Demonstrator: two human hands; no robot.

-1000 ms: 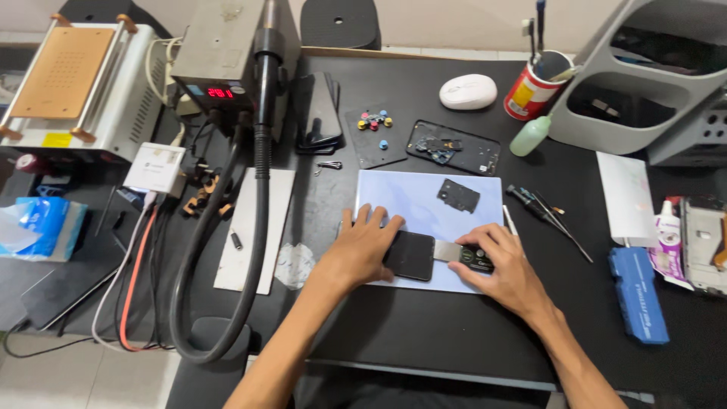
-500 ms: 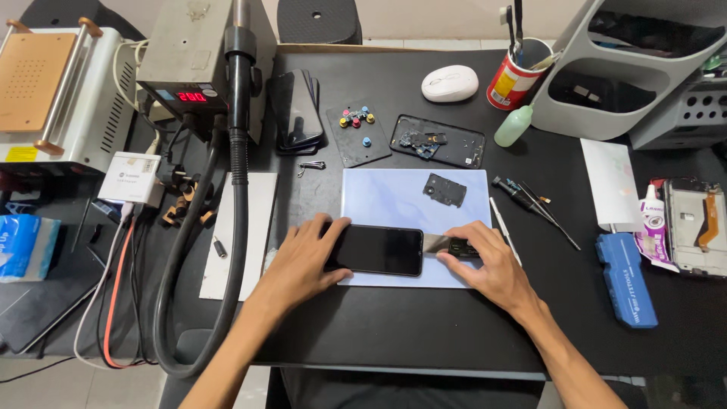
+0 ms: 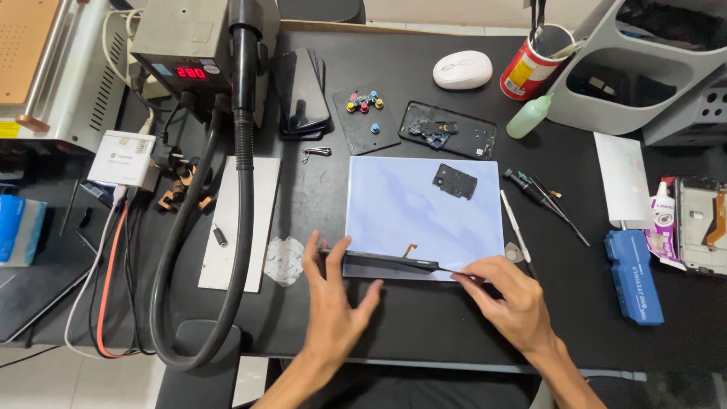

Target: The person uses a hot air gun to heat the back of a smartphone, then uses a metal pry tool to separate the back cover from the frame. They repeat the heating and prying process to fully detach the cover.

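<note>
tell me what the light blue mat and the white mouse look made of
Light blue rectangular work mat: probably silicone or soft rubber, matte, with faint cloudy streaks and no glare. White oval computer mouse: likely hard plastic, smooth, with a soft sheen on its rounded top. Neither can be confirmed by look alone.

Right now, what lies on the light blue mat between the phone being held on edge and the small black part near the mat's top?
In the head view, nothing: between the phone and the small black part only bare light blue mat shows; an orange flex ribbon sits just above the phone.
</note>
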